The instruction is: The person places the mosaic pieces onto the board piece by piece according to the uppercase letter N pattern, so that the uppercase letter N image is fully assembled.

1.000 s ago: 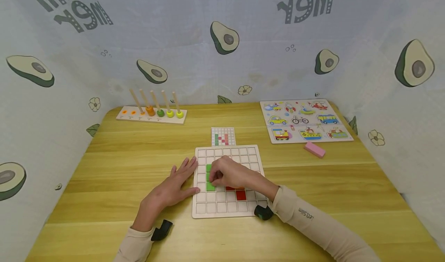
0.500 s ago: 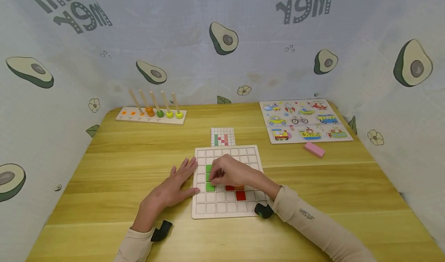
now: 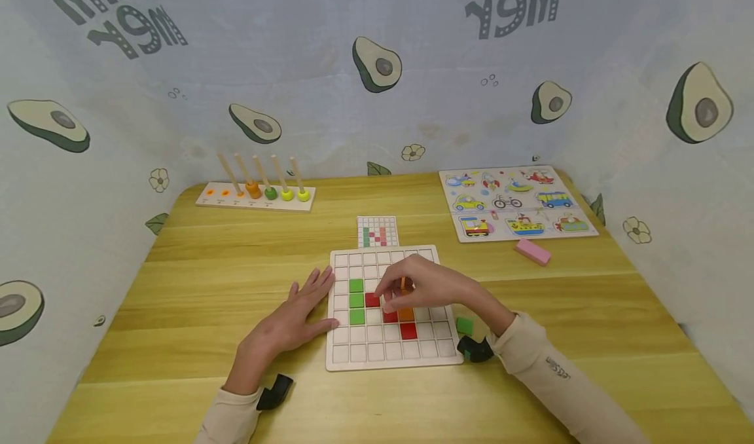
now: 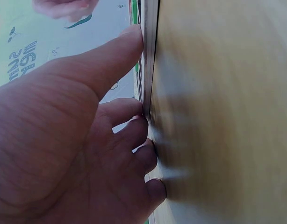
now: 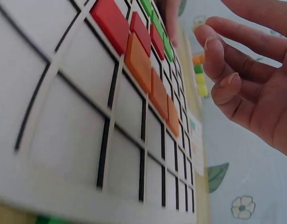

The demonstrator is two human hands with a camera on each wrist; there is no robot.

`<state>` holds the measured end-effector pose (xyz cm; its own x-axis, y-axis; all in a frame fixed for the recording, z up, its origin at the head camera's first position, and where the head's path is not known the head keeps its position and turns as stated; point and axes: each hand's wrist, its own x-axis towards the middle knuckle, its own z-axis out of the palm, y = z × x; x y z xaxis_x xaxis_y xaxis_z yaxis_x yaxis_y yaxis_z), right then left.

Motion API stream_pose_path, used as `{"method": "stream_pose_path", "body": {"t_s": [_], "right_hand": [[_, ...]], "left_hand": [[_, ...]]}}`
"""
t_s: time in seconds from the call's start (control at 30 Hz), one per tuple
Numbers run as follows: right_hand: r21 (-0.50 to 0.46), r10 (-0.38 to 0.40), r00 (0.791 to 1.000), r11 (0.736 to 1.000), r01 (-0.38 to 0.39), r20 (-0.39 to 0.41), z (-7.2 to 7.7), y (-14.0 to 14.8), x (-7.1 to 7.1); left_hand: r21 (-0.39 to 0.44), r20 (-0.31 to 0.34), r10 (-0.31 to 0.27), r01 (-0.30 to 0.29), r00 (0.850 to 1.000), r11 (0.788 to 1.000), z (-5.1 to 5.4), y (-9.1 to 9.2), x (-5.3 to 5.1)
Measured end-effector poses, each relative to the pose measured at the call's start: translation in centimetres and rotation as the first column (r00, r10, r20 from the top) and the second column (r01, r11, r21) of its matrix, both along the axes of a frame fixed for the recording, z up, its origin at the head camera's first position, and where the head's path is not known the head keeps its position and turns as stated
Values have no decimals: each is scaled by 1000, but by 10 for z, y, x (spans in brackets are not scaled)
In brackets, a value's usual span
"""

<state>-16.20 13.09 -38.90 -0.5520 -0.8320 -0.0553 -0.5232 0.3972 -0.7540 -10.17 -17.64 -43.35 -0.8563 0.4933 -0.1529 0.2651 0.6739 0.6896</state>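
Observation:
A white grid board lies on the table with a column of green tiles, a slanting row of red tiles and several orange tiles on it. My right hand hovers over the board with bent, loose fingers. No tile shows between those fingers in the right wrist view, where the hand is apart from the orange tiles. Along the board's left edge, my left hand lies with spread fingers, its thumb and fingertips touching the edge.
Behind the board lies a small pattern card. A loose green tile is right of the board. Farther back are a peg stand with beads, a vehicle picture puzzle and a pink block.
My right hand has moved right and away from the green tiles, its fingers loosening. A red tile beside the green column and the loose green tile have come into sight. The left hand stays put.

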Motion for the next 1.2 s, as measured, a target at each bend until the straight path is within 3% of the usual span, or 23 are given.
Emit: {"method": "stream_pose_path", "body": {"t_s": [0.33,0.73,1.2], "right_hand": [[-63,-66,996,996,70,62,-5,42,7],[22,-167,981,986,166,103,1,80,14],[24,-152,984,988,150,89,-11,117,14]], "left_hand": [[9,-2,-2,2,1000,1000,-1,0,0],[5,5,-1,1,1000,1000,-2,0,0],[19,11,-5,4,1000,1000,-1,-1,0]]}}
